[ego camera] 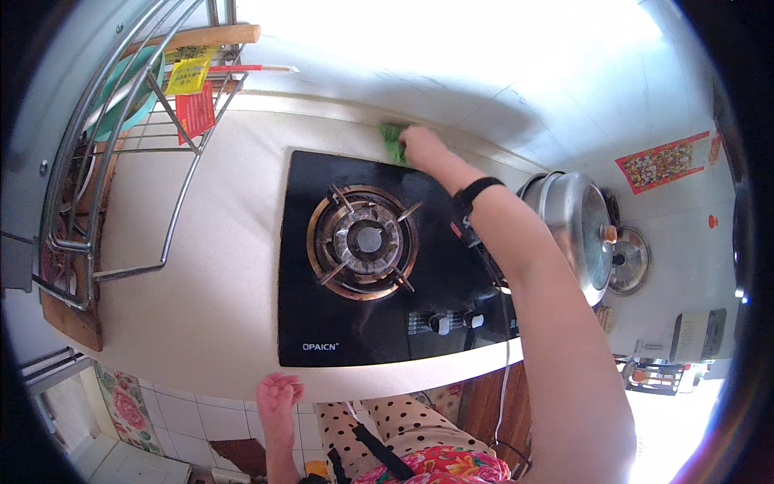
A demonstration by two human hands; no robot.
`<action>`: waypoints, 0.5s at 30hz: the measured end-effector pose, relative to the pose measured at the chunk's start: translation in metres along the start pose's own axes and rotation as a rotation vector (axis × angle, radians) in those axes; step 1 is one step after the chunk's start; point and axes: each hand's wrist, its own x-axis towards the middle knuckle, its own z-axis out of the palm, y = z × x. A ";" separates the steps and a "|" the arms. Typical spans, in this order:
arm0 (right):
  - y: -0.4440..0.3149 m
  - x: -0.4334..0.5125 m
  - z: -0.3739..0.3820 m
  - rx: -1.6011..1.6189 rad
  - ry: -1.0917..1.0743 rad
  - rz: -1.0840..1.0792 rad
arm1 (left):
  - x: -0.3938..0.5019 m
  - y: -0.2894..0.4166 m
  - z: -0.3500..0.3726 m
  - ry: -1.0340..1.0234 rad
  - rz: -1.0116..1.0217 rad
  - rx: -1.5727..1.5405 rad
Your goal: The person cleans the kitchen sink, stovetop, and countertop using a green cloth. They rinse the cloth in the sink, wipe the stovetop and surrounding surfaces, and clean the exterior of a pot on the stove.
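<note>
Stretched across the counter, my right hand [421, 148] grips a green cloth [394, 143] behind the black glass gas hob [344, 327], close to the wall. Dark bands circle that wrist. The round burner [369, 239] with its metal pan supports is bare. At the counter's front edge hangs my left hand [278, 390], fingers curled, with no object visible in it. Two control knobs [440, 324] sit at the hob's front right.
On the right stands a large lidded metal pot [574, 230], a round lid [630, 260] beyond it. A metal wire rack [175, 209] holding a teal basin [130, 91] and a wooden rolling pin [211, 36] occupies the left. A white cable [505, 387] hangs over the front edge.
</note>
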 end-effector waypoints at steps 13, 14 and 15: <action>0.189 0.033 0.055 -0.612 -0.471 0.564 | -0.003 -0.015 -0.027 0.172 -0.068 -0.027; 0.186 0.033 0.065 -0.642 -0.554 0.531 | -0.005 -0.016 -0.029 0.183 -0.086 -0.034; 0.181 0.031 0.071 -0.668 -0.634 0.494 | -0.006 -0.018 -0.030 0.161 -0.070 -0.036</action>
